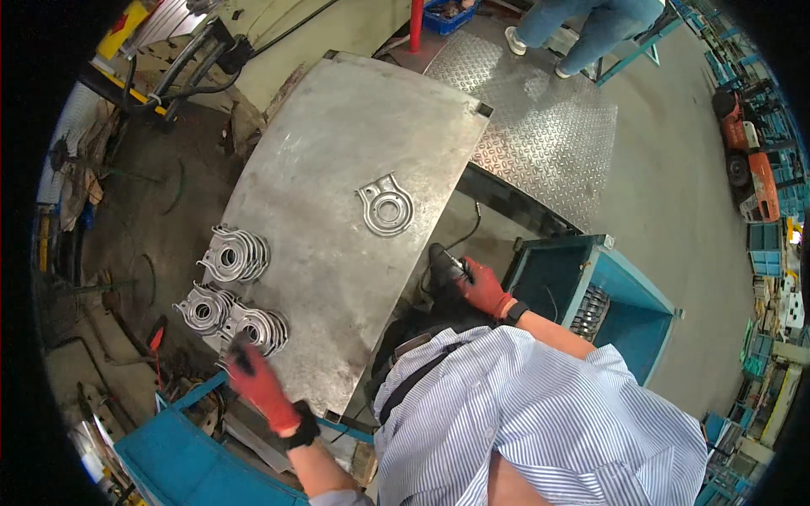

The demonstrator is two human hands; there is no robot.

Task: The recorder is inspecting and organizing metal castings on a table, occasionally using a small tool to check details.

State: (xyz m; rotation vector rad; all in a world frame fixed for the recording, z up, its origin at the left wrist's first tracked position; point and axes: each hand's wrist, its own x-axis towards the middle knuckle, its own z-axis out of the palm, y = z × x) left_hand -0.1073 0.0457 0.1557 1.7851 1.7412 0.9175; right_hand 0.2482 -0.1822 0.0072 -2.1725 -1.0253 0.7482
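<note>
My left hand point(260, 390), in a red glove with dark fingertips, reaches to the table's near left corner. Its fingers lie over the edge of a stack of ring-shaped stamped metal parts point(268, 327); they are blurred, and whether they grip one is hidden. Two more such stacks stand close by, one stack point(202, 310) to the left and another stack point(234, 255) farther back. One single stamped metal part point(388, 207) lies flat towards the table's right side. My right hand point(485, 291), also red-gloved, is closed around a small hand tool point(458, 265) with a silvery end, beside the table's right edge.
The steel-topped table point(337, 135) slants away before me. At right stands a blue metal bin point(645, 291) with metal parts inside; another blue container point(202, 460) is at lower left. A black hose point(474, 226) hangs by the table. Beyond, a person point(582, 34) stands on checkered plate point(548, 126).
</note>
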